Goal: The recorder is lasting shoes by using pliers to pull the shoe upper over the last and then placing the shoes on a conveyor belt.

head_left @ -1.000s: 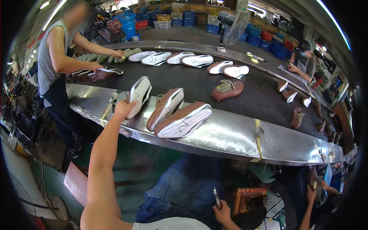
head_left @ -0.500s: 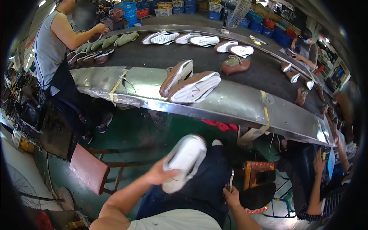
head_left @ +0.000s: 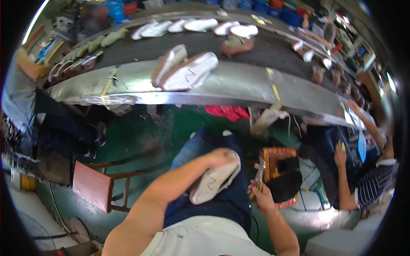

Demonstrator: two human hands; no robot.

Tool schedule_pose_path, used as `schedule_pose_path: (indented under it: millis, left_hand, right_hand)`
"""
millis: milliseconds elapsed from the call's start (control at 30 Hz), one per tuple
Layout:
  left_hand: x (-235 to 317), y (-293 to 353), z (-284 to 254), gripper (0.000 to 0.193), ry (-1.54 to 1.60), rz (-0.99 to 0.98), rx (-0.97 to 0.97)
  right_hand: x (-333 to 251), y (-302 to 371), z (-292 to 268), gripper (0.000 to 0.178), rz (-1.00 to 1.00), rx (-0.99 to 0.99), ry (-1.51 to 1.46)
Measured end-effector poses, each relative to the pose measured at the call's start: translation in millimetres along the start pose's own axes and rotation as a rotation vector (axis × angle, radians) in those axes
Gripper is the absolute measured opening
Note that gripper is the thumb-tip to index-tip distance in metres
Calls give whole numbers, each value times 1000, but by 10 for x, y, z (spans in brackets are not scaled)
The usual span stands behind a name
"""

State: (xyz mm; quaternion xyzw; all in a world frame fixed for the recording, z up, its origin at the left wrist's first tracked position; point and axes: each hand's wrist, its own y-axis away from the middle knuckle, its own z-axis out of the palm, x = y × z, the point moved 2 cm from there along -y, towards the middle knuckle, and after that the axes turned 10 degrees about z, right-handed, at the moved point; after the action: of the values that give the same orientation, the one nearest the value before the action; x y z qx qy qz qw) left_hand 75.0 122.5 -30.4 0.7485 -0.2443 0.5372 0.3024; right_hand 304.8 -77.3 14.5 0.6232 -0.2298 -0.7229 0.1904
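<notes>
Over my lap, my left hand (head_left: 223,158) is closed round the far end of a shoe (head_left: 208,184). Its pale sole faces up and carries a dark curved pen mark; the upper is mostly hidden underneath. Beside my right thigh, my right hand (head_left: 263,197) is wrapped round the lower part of a silvery metal hand tool (head_left: 259,169), which points away from me. Blur hides the tool's exact kind. Ahead, a pair of brown shoes with white soles lies on its side on the metal edge of the bench, the nearer shoe (head_left: 191,71) overlapping the other.
Beyond the metal edge (head_left: 141,79), a dark conveyor belt (head_left: 188,42) carries rows of shoes. At left stand a pink-topped stool (head_left: 92,185) and a co-worker (head_left: 21,98). An orange patterned box (head_left: 273,152) and a black cushion-like thing (head_left: 284,186) are at right, near a person in a striped sleeve (head_left: 373,181).
My left hand has shifted from the shoe's near side to its far end, and the shoe now lies lower and turned. My right hand has raised the tool slightly. The whole view has shifted.
</notes>
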Motion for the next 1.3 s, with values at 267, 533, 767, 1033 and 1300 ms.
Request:
schedule_pose_path:
  millis: [267, 533, 767, 1033, 1300]
  left_hand:
    - [826, 1318, -462, 68, 483, 260, 332]
    - [658, 1799, -610, 57, 383, 298, 471]
    - [548, 2045, -721, 55, 394, 298, 444]
    - [313, 2009, -722, 52, 286, 276, 584]
    - [553, 1949, -690, 51, 238, 342, 506]
  right_hand:
    - [-852, 511, 798, 35, -64, -215, 690]
    - [-875, 347, 1436, 38, -30, -460, 638]
    - [-1065, 143, 1601, 24, -45, -483, -308]
    - [-1049, 383, 1487, 26, 97, -440, 518]
    - [-788, 257, 1587, 32, 432, -629, 23]
